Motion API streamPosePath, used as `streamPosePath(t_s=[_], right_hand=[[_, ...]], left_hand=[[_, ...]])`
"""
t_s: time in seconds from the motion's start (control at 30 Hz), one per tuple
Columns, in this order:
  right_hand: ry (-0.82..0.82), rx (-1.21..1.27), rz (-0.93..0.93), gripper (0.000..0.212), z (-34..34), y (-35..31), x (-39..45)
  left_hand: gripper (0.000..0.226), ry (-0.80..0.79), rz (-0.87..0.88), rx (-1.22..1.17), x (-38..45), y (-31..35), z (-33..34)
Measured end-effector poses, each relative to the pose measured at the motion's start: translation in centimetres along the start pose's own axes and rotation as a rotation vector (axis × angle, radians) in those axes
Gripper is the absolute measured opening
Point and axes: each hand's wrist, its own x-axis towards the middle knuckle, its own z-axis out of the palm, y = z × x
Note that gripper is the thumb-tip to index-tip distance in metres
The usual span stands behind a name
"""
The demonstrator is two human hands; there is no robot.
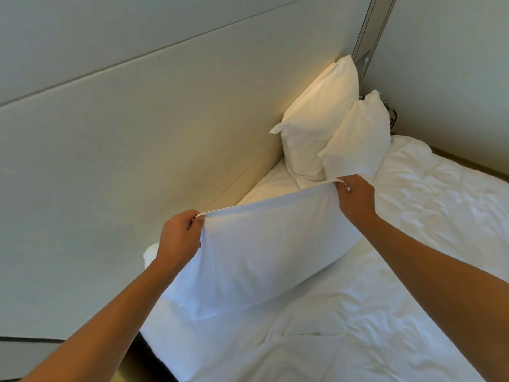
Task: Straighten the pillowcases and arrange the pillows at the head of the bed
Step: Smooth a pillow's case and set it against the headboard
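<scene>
Nearby: two pillows [330, 128] upright (against headboard [165, 119]) | duvet [413, 216] rumpled

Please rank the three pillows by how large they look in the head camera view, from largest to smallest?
1. The held pillow, pinched at its top corners by the left hand and right hand; it is nearest the camera, so true size is unsure.
2. The rear pillow against the headboard.
3. The front pillow, partly hidden.
</scene>
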Motion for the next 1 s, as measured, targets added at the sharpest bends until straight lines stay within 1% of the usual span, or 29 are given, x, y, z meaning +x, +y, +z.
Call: streamPosePath(t_s=[0.1,0.2,0.3,0.4,0.5,0.6,0.7,0.9,1.0], right_hand=[[0.009,0.024,-0.012,0.025,-1.3,-0.7,1.9],[0.001,0.034,-0.07,0.027,-2.2,-2.1,4.6],[-0.056,0.025,-0.097,0.029,-1.7,-3.2,6.8],[-0.138,-0.026,-0.098,0.031,0.1,-2.4,7.6],[-0.191,-0.076,-0.045,0.031,2.3,-0.1,7.6],[-0.148,-0.009,0.026,0.029,4.3,0.7,8.4],[-0.127,0.032,0.016,0.029,5.8,-0.8,10.2],[-0.132,0.091,-0.086,0.029,9.0,-5.7,14.7],[-0.141,0.108,-0.134,0.027,11.1,-7.4,16.3]], left_hand=[[0.029,0.031,0.008,-0.024,-0.4,1.6,0.2],[0.031,0.078,-0.008,-0.053,0.3,2.4,0.1],[0.032,0.113,-0.047,-0.068,0.9,1.9,0.6],[0.034,0.074,-0.095,-0.044,1.0,0.8,2.3],[0.031,0.026,-0.098,-0.069,1.5,-0.1,4.2],[0.029,0.036,-0.083,-0.105,3.5,-0.2,5.1],[0.029,0.086,-0.084,-0.117,5.8,-0.3,4.7],[0.03,0.166,-0.099,-0.117,9.9,-1.3,1.7],[0.032,0.215,-0.118,-0.07,10.9,-2.4,0.8]])
